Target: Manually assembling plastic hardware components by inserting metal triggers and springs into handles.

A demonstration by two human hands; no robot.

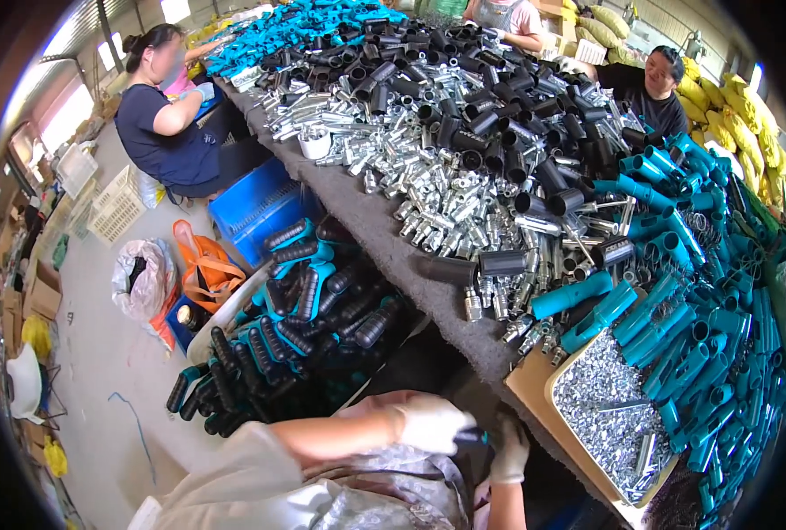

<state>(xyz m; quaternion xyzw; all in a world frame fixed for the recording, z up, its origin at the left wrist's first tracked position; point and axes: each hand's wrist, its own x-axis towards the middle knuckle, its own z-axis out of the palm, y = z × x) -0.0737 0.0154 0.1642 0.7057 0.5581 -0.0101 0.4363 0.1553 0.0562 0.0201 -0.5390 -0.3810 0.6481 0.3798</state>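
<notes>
In front of my body, below the table edge, my left hand (433,424) in a white glove is closed around a small dark part (472,435). Only its black end shows, so its full shape is hidden. Just right of it is my right hand (510,452), also gloved, with bent fingers beside the dark part's end. Shadow hides whether the right fingers hold anything. Left of my hands lies a heap of black ribbed grips with teal parts (300,296). Close to my right hand, a tray (554,393) of small silvery metal pieces (605,397) rests on the table.
The grey-covered table (349,208) carries piles of silver metal fittings (450,199), black tubes (499,132) and teal tubular housings (658,309). A blue crate (256,208), orange bag (206,265) and white sack (141,281) stand leftward. Co-workers sit around the table, one in navy (159,132).
</notes>
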